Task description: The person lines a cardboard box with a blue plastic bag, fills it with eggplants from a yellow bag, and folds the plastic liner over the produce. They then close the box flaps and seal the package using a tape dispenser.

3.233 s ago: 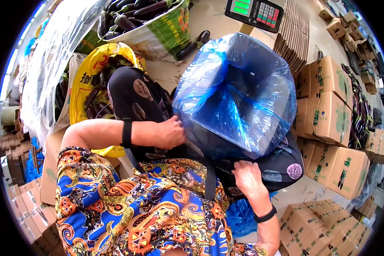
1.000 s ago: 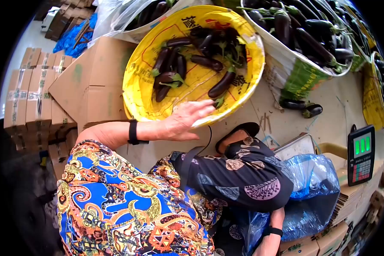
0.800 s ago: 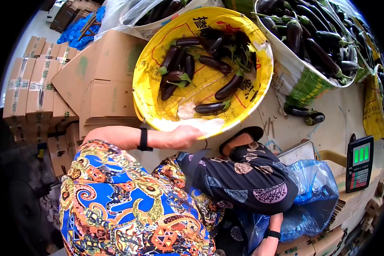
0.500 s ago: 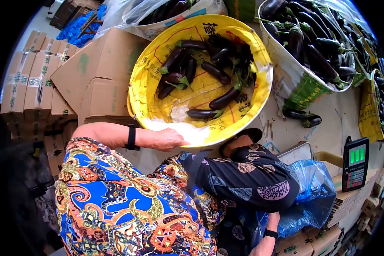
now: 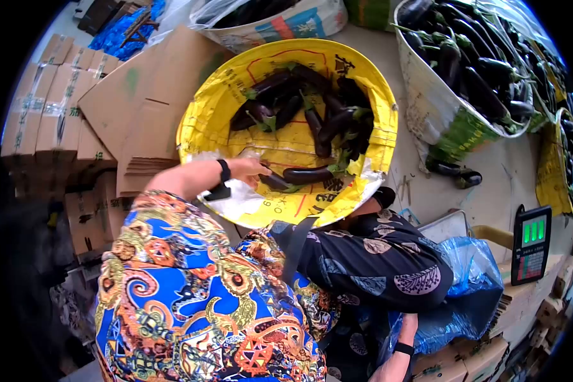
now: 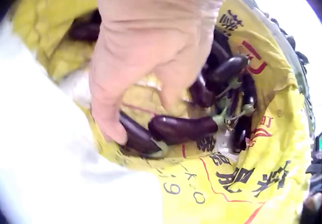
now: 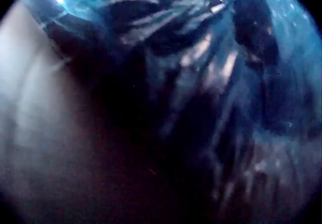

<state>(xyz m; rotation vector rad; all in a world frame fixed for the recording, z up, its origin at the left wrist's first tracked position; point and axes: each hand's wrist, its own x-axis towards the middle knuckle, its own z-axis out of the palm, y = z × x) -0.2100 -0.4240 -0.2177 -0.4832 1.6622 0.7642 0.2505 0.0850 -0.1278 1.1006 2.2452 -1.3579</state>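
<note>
My left hand (image 5: 248, 169) reaches over the near rim into a yellow-lined round basket (image 5: 194, 121). In the left wrist view its thumb is right at one end of a dark purple eggplant (image 6: 138, 136), with the fingers spread apart from the thumb. A second eggplant (image 6: 183, 129) lies beside that one, and several more (image 5: 318, 121) are piled toward the far side. My right hand (image 5: 409, 325) is down beside the knee at a blue plastic bag (image 5: 465, 318); its fingers are hidden. Dark bluish film (image 7: 201, 83) fills most of the right wrist view.
A big white-and-green sack (image 5: 426, 95) full of eggplants stands at back right. Loose eggplants (image 5: 453, 172) lie on the floor near it. A scale display (image 5: 531, 245) is at the right. Flat cardboard (image 5: 130, 114) and stacked cartons (image 5: 63, 121) stand left.
My left hand has let go of the basket's near rim and moved inside. The basket has come nearer and turned, and its eggplants have shifted. Earlier I faced the blue bag. The right arm stays low.
</note>
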